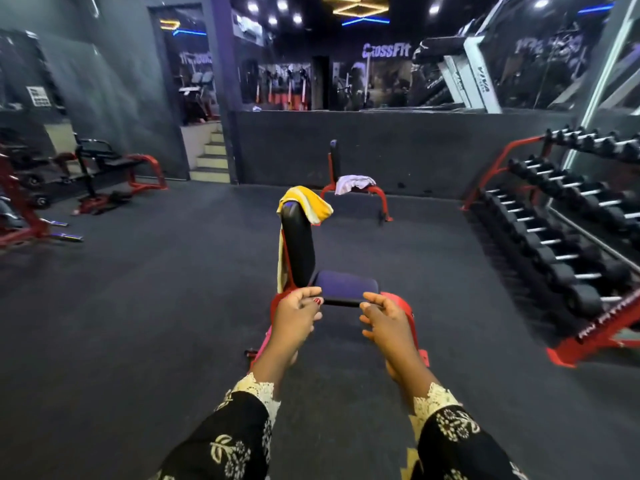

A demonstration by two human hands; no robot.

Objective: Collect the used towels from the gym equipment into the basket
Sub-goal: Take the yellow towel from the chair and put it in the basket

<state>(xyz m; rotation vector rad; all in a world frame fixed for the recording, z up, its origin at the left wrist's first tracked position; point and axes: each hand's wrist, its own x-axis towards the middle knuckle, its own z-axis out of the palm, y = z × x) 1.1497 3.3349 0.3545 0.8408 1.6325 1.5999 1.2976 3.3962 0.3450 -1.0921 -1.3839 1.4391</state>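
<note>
Sleeves: black with pale flower print and cream lace cuffs, both arms stretched forward from 6 o'clock.
Left hand (pixel 297 315): fingers loosely curled and spread, gripping nothing, raised before the near bench's red frame.
Right hand (pixel 384 318): fingers likewise loose and parted, empty, level with the left and just apart from it.
Near bench (pixel 346 284): at 12 o'clock just past the hands; dark seat pad, black upright backrest, red frame on the dark floor (pixel 138 306).
Yellow towel (pixel 306 202): draped over the top of the near bench's backrest, one end hanging down its left side.
Far bench (pixel 360 194): further on at 12 o'clock, close to the low dark wall, red legs, upright pad.
Pale towel (pixel 353 182): bunched on the far bench's seat; white or lilac, hard to say in this light.
Dumbbell rack (pixel 554 244): at 2 to 3 o'clock, red frame, tiers of black dumbbells.
Red machines (pixel 104 174): at 9 to 10 o'clock, by the wall.
Stairs (pixel 213 154): at 11 o'clock, beyond the benches.
</note>
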